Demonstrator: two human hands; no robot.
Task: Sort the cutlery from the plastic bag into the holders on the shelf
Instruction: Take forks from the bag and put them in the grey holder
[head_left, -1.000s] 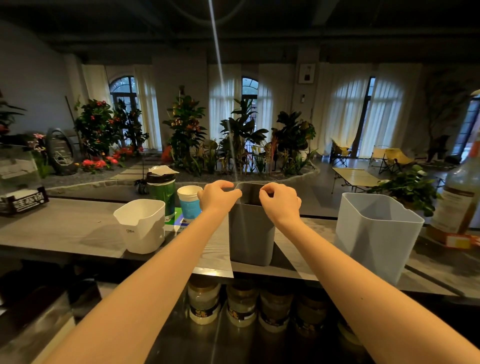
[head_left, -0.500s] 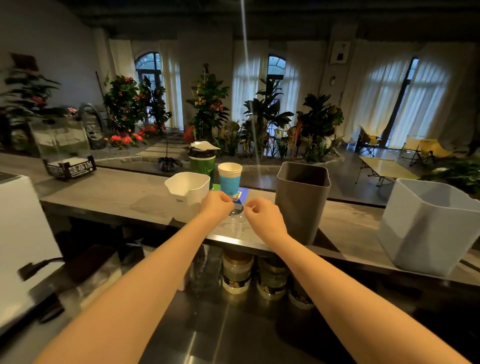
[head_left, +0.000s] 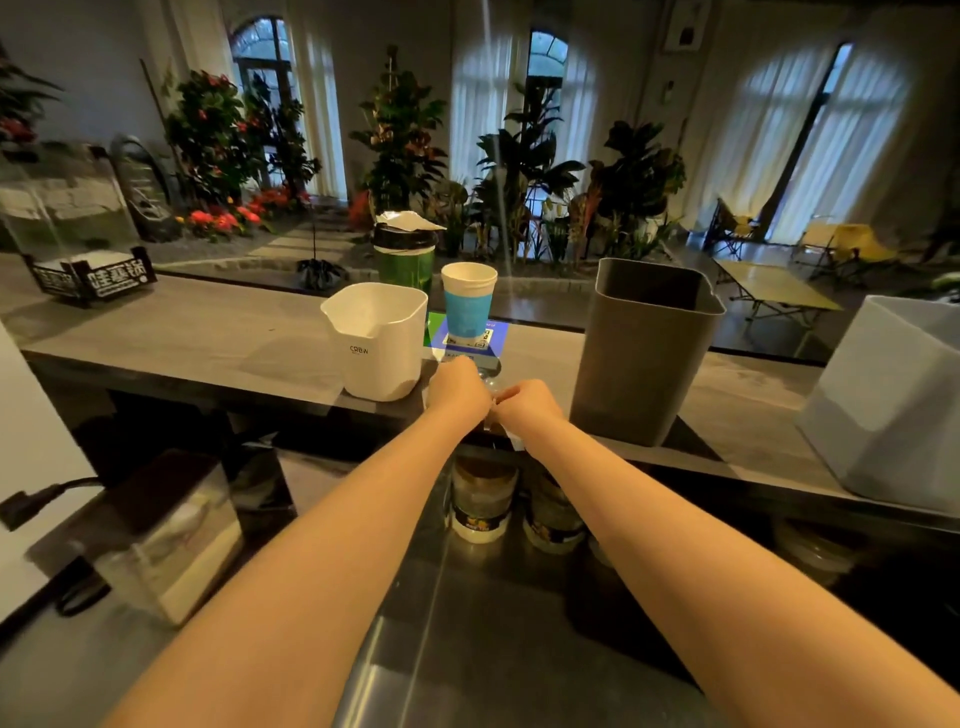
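Both hands meet at the front edge of the grey wooden shelf (head_left: 208, 338), between the white plastic holder (head_left: 376, 340) and the tall dark grey plastic holder (head_left: 641, 353). The left hand (head_left: 458, 388) and right hand (head_left: 527, 410) are curled knuckles-up, pinching the thin clear plastic bag (head_left: 491, 371) that lies there. Their fingertips are hidden. The bag is nearly invisible, and I cannot make out any cutlery in it. A pale grey square plastic holder (head_left: 893, 400) is cut off at the right edge. Behind the hands stands a blue-and-white paper cup (head_left: 468, 304). Labelled jars (head_left: 480, 504) sit half-hidden under the shelf.
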